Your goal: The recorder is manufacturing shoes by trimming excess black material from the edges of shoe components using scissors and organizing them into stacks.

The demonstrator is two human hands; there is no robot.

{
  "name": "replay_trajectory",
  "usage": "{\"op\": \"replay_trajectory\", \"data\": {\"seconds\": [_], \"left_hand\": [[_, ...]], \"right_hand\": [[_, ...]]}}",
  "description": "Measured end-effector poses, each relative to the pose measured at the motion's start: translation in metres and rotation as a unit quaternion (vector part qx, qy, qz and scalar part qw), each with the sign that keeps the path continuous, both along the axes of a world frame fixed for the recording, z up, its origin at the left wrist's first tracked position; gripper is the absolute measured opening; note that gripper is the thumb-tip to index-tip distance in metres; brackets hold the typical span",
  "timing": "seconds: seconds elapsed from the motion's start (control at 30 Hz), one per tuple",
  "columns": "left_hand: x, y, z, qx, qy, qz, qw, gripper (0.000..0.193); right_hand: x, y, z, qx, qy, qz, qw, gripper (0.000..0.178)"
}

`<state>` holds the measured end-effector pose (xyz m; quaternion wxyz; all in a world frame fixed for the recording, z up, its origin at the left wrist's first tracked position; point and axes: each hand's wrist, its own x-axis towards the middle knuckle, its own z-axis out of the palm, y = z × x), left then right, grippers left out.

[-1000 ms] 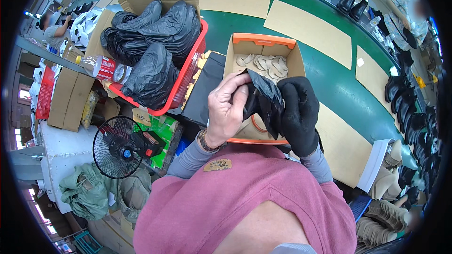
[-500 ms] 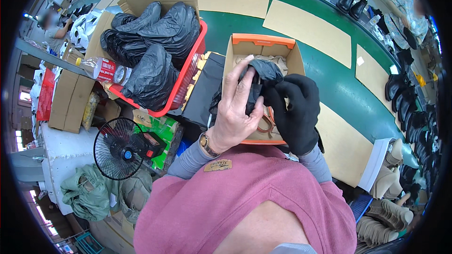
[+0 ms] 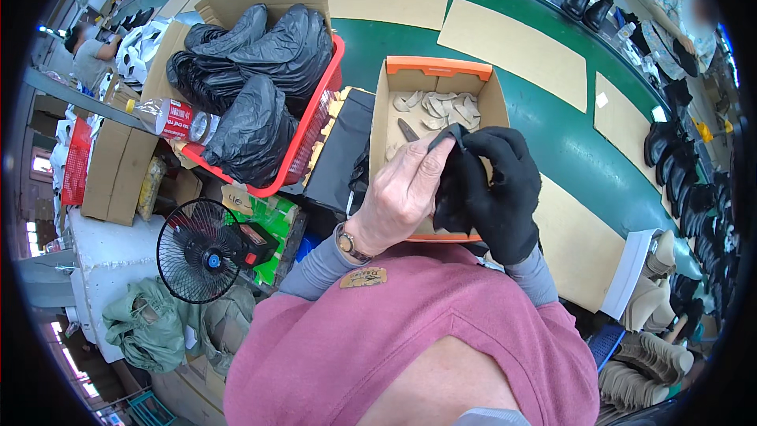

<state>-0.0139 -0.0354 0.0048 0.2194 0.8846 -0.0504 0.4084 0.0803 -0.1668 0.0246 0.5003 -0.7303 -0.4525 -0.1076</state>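
A limp black piece of thin material (image 3: 452,205) hangs between my hands, just over the near part of a cardboard box with an orange rim (image 3: 438,65). My bare left hand (image 3: 400,193), a watch on its wrist, pinches the top edge of the piece between thumb and fingers. On the other side, my right hand (image 3: 505,189) wears a black glove and grips the same piece with bent fingers. Several curved beige pieces (image 3: 451,106) lie in the box, near a dark pointed strip (image 3: 408,130). My hands hide the box's near part.
Left of the box, a red basket (image 3: 319,114) holds black, wrinkled, plastic-like bundles (image 3: 252,110). A plastic bottle (image 3: 175,118) lies against it; a black fan (image 3: 209,251) stands nearer. Cardboard sheets (image 3: 516,51) cover parts of the green table (image 3: 552,142). Black boots (image 3: 579,0) stand far right.
My left fingers, earlier raised and spread inside the black piece, have come down and now pinch its edge. The piece has dropped lower, uncovering the beige pieces in the box.
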Motion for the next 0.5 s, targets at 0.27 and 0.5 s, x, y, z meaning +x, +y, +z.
{"op": "replay_trajectory", "data": {"seconds": [0.27,0.5], "left_hand": [[-0.005,0.007,0.009,-0.196,0.103,-0.101,0.97,0.039],[-0.009,0.008,0.0,-0.249,0.069,-0.084,0.963,0.034]], "right_hand": [[0.014,-0.016,-0.005,0.052,0.427,0.067,0.9,0.009],[0.006,-0.011,-0.024,0.04,0.479,0.167,0.861,0.015]]}}
